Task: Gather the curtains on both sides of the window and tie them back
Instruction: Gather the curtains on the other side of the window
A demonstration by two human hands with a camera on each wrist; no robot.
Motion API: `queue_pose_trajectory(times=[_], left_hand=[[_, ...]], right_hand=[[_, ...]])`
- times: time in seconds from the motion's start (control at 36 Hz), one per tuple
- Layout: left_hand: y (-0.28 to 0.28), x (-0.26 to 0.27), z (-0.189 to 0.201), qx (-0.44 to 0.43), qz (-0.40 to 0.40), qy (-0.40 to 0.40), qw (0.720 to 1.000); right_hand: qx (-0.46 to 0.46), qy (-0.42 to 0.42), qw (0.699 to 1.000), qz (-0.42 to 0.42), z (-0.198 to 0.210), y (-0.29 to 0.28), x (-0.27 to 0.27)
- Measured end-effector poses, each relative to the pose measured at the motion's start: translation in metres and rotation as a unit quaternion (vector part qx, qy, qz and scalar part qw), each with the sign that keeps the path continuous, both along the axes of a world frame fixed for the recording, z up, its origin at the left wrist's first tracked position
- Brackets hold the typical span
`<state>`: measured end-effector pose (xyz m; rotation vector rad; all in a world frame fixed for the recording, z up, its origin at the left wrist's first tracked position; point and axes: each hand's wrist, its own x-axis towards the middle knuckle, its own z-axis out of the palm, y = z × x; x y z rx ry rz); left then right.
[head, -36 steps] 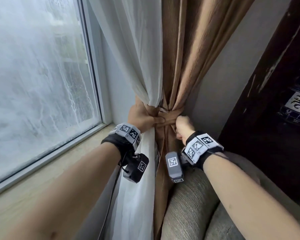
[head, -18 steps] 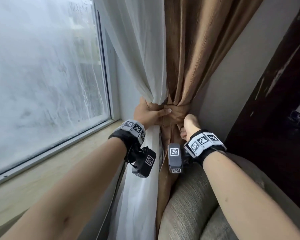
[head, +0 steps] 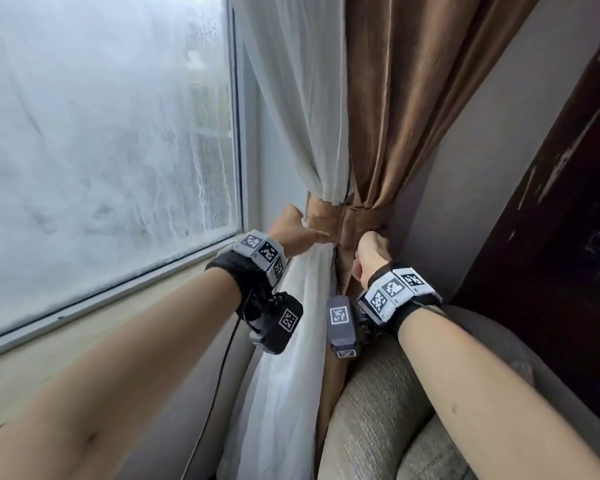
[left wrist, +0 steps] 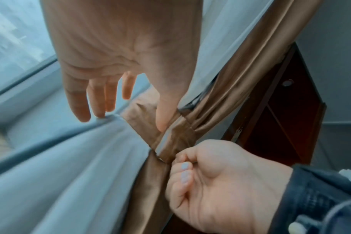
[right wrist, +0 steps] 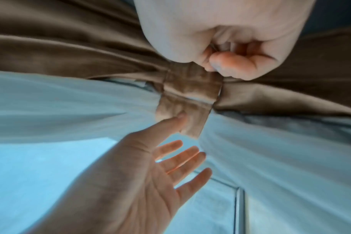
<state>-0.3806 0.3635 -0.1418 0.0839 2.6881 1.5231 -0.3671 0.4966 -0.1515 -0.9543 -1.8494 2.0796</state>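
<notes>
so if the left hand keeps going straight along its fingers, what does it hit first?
Probably the white sheer curtain: the left hand is open, its fingers pointing at the gathered folds beside the tieback band. Depth unclear.

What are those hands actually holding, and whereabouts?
The right hand pinches the brown tie-back band at its end. The left hand is open, thumb touching it.

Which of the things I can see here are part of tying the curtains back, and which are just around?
Part of the job:
brown curtain
white sheer curtain
brown tie-back band
right hand, pinching the band
left hand, fingers straight, thumb on the band

Just around:
window
grey sofa
dark wooden cabinet
</notes>
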Motion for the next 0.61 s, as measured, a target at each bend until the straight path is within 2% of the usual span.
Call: queue_pose_trajectory(times=[0.08,0.28,0.44,0.61], left_hand=[[-0.033,0.014,0.004,-0.016,0.000,-0.006,1.000],[-0.119,0.050,0.022,0.016,0.019,-0.011,1.000],[-0.215,0.099,0.037,0.053,0.117,0.011,0.992],[-0.349,0.209,0.035,0.044,0.248,0.026,0.967]], right_hand=[[-0.009,0.020,0.995,0.095,0.005,-0.025,0.005],[-0.062,0.040,0.968,0.238,0.022,-0.107,0.018],[-0.064,0.047,0.934,0.349,0.042,-0.208,0.044],[-0.065,0.085,0.877,0.469,0.050,-0.358,0.106]])
